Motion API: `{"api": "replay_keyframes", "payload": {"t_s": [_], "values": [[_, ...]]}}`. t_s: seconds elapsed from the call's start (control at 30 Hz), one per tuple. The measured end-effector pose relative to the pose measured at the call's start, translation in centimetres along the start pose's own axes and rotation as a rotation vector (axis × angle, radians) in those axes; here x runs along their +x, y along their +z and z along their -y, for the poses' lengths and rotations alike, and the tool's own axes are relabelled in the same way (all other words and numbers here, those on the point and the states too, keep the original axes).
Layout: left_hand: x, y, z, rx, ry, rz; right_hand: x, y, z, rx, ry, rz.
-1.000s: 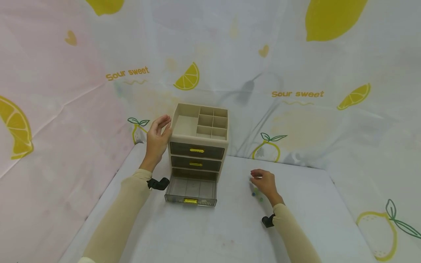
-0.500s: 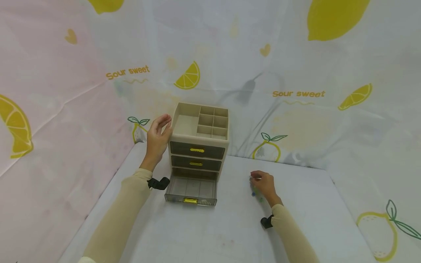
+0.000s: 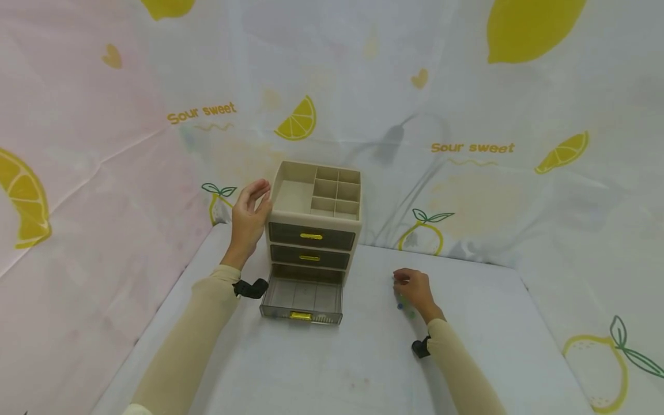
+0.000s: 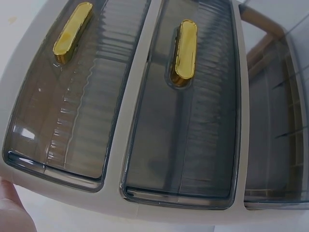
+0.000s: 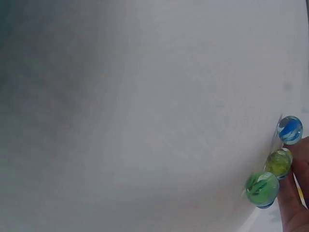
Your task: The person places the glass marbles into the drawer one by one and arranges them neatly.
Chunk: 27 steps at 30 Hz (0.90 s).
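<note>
A beige desktop organizer with dark see-through drawers and gold handles stands on the table. Its lowest drawer is pulled out, with no items seen inside. My left hand rests at the organizer's left side, fingers loosely bent. Over several small glass marbles lies my right hand, fingers bent toward the thumb. In the right wrist view a blue-and-clear marble, a yellow-green marble and a green marble appear beside the fingers. Whether the fingertips pinch a marble is hidden.
The organizer's open top has one large compartment and several small ones. A white table meets a wall cloth printed with lemons. Black wrist cameras sit on both sleeves.
My right hand has shifted very slightly left and up over the marbles. My left hand and the organizer with its pulled-out drawer keep their places.
</note>
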State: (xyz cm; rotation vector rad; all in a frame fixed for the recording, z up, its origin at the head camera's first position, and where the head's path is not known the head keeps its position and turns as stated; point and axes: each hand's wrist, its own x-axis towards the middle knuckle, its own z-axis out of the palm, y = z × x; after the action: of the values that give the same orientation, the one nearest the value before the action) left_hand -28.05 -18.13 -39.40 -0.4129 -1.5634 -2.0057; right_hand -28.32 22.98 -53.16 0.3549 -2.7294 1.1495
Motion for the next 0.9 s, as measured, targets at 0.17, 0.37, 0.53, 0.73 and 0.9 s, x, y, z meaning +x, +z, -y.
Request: {"api": "replay_keyframes", "payload": {"t_s": [0.17, 0.37, 0.53, 0.73, 0.9], "values": [[0.0, 0.02, -0.24, 0.014, -0.005, -0.002, 0.33, -0.2, 0.35, -0.039, -0.022, 0.01], [-0.05, 0.03, 0.02, 0.013, 0.004, -0.004, 0.48, -0.35, 0.54, -0.082, 0.011, 0.038], [-0.11, -0.07, 0.3, 0.016, -0.003, -0.007, 0.46, -0.16, 0.3, -0.078, 0.054, 0.042], [-0.19, -0.11, 0.27, 0.015, -0.009, -0.013, 0.59, -0.02, 0.36, -0.06, 0.071, 0.043], [-0.08, 0.04, 0.14, 0.012, -0.002, -0.01, 0.64, -0.15, 0.61, -0.068, 0.078, 0.027]]}}
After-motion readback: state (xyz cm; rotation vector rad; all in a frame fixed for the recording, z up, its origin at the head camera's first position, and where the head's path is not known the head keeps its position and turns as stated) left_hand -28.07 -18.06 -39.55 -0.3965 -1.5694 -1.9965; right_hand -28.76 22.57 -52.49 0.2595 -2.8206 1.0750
